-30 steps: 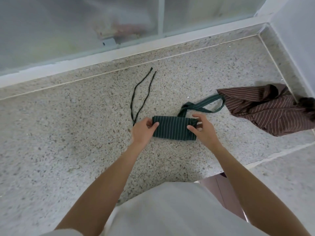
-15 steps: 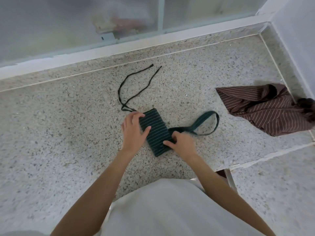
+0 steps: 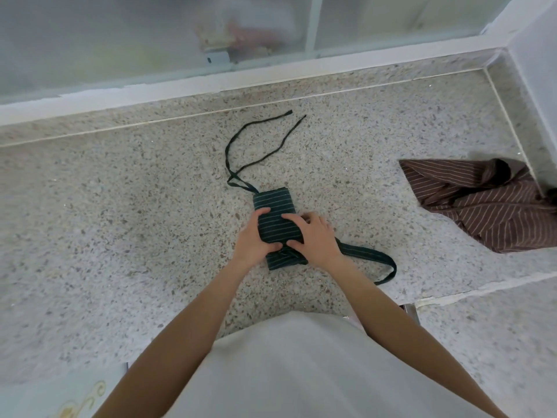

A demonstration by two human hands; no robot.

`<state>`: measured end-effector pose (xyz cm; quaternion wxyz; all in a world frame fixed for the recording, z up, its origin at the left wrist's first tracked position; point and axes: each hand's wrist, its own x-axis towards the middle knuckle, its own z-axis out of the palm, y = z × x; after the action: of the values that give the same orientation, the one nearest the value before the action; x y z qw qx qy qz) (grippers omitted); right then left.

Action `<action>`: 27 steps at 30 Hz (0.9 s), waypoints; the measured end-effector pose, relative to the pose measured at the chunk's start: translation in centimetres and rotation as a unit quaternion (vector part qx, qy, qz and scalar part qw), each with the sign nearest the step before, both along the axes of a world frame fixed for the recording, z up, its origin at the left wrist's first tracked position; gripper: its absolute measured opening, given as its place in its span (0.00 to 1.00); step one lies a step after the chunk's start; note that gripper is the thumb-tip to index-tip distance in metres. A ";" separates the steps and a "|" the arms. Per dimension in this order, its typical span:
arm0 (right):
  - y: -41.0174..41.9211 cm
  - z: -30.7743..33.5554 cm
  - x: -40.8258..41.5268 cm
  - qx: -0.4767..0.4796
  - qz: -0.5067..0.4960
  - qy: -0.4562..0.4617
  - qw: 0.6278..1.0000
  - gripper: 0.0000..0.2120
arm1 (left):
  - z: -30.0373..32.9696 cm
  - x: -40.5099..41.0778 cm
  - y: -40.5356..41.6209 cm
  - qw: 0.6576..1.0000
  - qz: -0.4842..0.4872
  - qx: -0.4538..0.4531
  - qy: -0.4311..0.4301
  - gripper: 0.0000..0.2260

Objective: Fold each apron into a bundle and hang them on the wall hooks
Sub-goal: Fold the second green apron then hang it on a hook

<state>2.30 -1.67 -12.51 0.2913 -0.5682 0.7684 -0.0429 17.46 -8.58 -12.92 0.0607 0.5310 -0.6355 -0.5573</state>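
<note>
A dark green striped apron [image 3: 273,206], folded into a narrow strip, lies on the speckled stone counter [image 3: 120,224], running away from me. My left hand [image 3: 251,238] grips its left edge, thumb on top. My right hand [image 3: 313,236] grips the right edge, fingers curled over the cloth. The near end of the strip is rolled up between both hands. Its thin waist ties [image 3: 256,146] trail off the far end. The neck loop [image 3: 373,260] lies to the right of my right wrist. A brown striped apron [image 3: 482,203] sits crumpled at the right.
Frosted glass panels with a white sill [image 3: 180,82] run along the back of the counter. A white wall corner [image 3: 536,86] stands at the far right. The counter's front edge steps down at the lower right [image 3: 482,285].
The folded green apron has been turned from lying crosswise to pointing away from me. Both hands moved onto its near half and began rolling it. The neck loop swung to the near right.
</note>
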 end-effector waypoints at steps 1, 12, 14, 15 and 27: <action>-0.2 -0.2 -0.3 0.004 -0.015 -0.032 0.999 0.29 | 0.0 0.0 -0.1 0.999 0.022 0.013 0.019 0.36; 0.3 1.3 0.2 -0.237 0.001 0.131 0.963 0.28 | 1.5 -0.2 0.3 0.941 -0.122 -0.289 -0.128 0.36; 1.0 1.0 0.1 -0.281 0.024 0.187 0.941 0.23 | 1.3 0.1 0.9 0.920 -0.126 -0.340 -0.149 0.30; 1.5 0.9 0.0 -0.291 0.031 0.195 0.936 0.21 | 1.1 0.3 1.2 0.913 -0.121 -0.358 -0.153 0.28; 3.0 -1.3 -2.1 -0.165 0.080 0.076 0.980 0.30 | -0.8 0.6 -2.1 0.936 -0.277 -0.215 -0.016 0.23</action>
<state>0.24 1.29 -13.85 0.1370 -0.6697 0.7227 -0.1023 18.02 -10.68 -13.77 0.0060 0.3173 -0.8627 -0.3937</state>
